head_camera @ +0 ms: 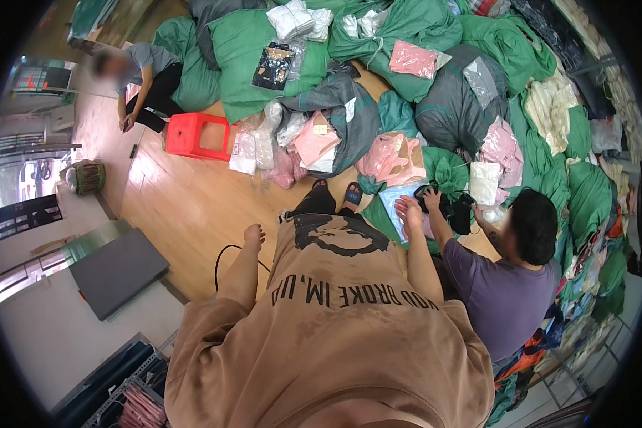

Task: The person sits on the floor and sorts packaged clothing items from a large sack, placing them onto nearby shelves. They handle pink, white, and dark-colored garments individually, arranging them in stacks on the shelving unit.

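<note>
My left hand [254, 236] hangs over the wooden floor [192, 214], its fingers loosely bent and nothing in them. A thin black cable [218, 270] curves beside that forearm. My right hand [410, 211] is raised at my right side, fingers apart, with no object visible in it. Behind it shows a light-blue garment in a plastic bag [391, 199]; whether the two touch, I cannot tell. Close by, a co-worker's hand [433, 198] rests on a black object [421, 197]. The co-worker's other hand is beside a second black item [463, 208], partly hidden.
Green sacks [267, 69] and grey sacks [449, 101] are heaped ahead and rightward. Bagged pink garments [393, 158] lie among them. A red plastic stool [184, 134] stands near another seated person [150, 69]. A dark grey panel [120, 273] stands at left. The co-worker [500, 289] is close on my right.
</note>
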{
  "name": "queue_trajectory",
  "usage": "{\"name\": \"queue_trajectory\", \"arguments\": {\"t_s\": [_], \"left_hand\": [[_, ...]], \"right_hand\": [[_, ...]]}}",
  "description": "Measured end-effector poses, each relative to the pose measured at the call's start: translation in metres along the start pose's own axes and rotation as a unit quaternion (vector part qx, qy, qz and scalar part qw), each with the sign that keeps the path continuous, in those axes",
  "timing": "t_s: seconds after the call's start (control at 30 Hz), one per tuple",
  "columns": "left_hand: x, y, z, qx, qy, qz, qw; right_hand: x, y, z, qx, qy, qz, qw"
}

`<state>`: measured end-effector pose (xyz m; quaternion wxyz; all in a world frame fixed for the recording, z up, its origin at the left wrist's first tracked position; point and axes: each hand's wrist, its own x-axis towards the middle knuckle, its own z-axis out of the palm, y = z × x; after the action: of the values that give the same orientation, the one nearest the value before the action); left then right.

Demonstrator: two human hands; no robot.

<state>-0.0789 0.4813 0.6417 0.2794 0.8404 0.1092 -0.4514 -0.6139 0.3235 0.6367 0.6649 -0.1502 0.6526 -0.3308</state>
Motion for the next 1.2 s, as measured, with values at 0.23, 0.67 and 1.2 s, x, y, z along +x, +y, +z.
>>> {"name": "queue_trajectory", "arguments": {"t_s": [0.23, 0.67, 1.2], "left_hand": [[-0.018, 0.003, 0.021, -0.042, -0.024, 0.063, 0.997], [-0.017, -0.010, 0.008, -0.054, 0.002, -0.005, 0.999], [0.042, 0.083, 0.018, -0.007, -0.066, 0.013, 0.998]], "right_hand": [[0.001, -0.001, 0.009, 0.007, -0.045, 0.030, 0.999], [0.020, -0.033, 0.037, 0.002, -0.061, 0.006, 0.998], [-0.011, -0.039, 0.078, 0.020, 0.018, -0.005, 1.000]]}}
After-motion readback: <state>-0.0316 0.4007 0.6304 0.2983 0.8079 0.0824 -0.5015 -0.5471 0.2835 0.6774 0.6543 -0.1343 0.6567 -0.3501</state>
